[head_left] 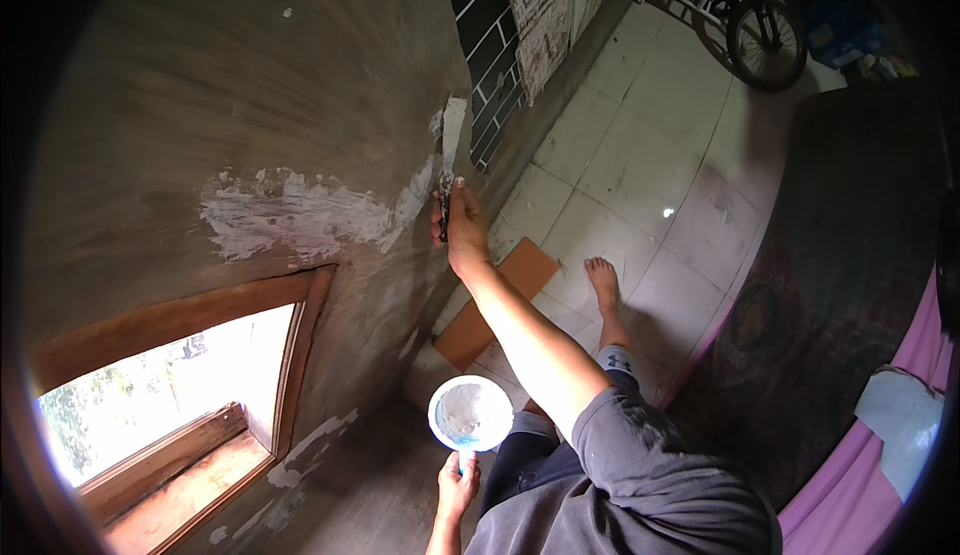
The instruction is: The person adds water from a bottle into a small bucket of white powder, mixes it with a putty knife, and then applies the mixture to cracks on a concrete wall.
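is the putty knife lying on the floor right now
No, the right hand holds the putty knife up against the wall, while the left hand holds a bowl of plaster.

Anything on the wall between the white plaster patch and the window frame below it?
Head view: only bare grey wall lies between the white plaster patch and the wooden window frame. The putty knife sits right of the patch.

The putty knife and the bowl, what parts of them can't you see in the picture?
- Putty knife, head view: its handle is wrapped in the right hand; how much paste sits on the blade's wall side is hidden.
- Round bowl, head view: its underside and whatever part the left hand pinches are hidden; the paste's depth cannot be judged.
- Left forearm: cut off by the lower edge.
- Bicycle: mostly cut off by the dark rim.
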The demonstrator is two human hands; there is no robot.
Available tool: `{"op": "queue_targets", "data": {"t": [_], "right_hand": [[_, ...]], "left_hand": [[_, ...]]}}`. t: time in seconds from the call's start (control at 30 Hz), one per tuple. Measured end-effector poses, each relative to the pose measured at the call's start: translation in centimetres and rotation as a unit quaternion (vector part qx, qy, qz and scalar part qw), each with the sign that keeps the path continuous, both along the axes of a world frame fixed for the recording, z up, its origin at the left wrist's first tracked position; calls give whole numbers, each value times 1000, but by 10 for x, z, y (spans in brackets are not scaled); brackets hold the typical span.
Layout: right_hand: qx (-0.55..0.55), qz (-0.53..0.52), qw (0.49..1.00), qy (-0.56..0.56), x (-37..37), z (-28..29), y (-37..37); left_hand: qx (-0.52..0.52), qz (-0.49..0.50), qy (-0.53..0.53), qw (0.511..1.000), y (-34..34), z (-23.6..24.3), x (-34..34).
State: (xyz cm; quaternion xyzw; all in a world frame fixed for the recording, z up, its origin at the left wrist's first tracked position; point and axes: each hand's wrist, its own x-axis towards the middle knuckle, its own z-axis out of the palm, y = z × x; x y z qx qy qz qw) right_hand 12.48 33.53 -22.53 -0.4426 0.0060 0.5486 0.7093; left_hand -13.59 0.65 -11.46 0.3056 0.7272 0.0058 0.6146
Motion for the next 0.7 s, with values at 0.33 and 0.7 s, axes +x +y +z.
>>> {"op": "queue_targets", "data": {"t": [0.33, 0.7], "right_hand": [[-130, 49, 978, -154, -30, -12, 4], [-95, -41, 956, -276, -31, -21, 0]], "left_hand": [[-8, 9, -11, 1000, 12, 4, 6], [4, 13, -11, 1000, 9, 2, 7]]}}
